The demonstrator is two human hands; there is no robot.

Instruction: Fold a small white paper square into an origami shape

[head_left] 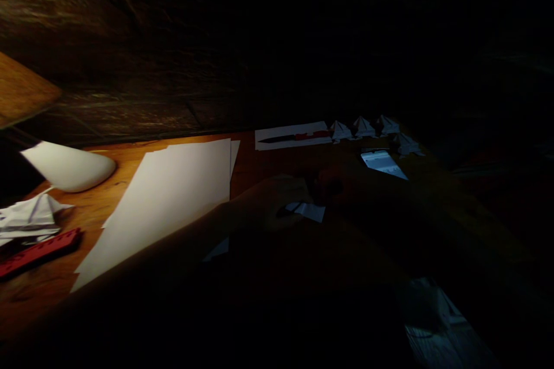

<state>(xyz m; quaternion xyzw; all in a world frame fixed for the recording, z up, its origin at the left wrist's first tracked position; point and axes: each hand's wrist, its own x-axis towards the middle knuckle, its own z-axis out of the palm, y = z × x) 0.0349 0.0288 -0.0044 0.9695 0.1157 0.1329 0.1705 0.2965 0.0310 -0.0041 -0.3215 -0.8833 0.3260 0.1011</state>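
Deep shadow covers both hands near the middle of the table. My left hand (281, 196) is closed around a small folded piece of white paper (312, 211), whose pale end sticks out below the fingers. Close beside it on the right is my right hand (331, 181); its fingers are too dark to make out, and whether it touches the paper is hidden. A stack of white paper sheets (186, 184) lies to the left, partly under my left forearm. Another pale paper corner (219, 249) shows below that forearm.
A knife (277, 139) with a red handle rests on white paper at the back. Several folded paper figures (363, 127) stand right of it, near a lit phone (384, 164). At left are a lamp (69, 167), a folded paper figure (32, 216) and a red object (41, 252).
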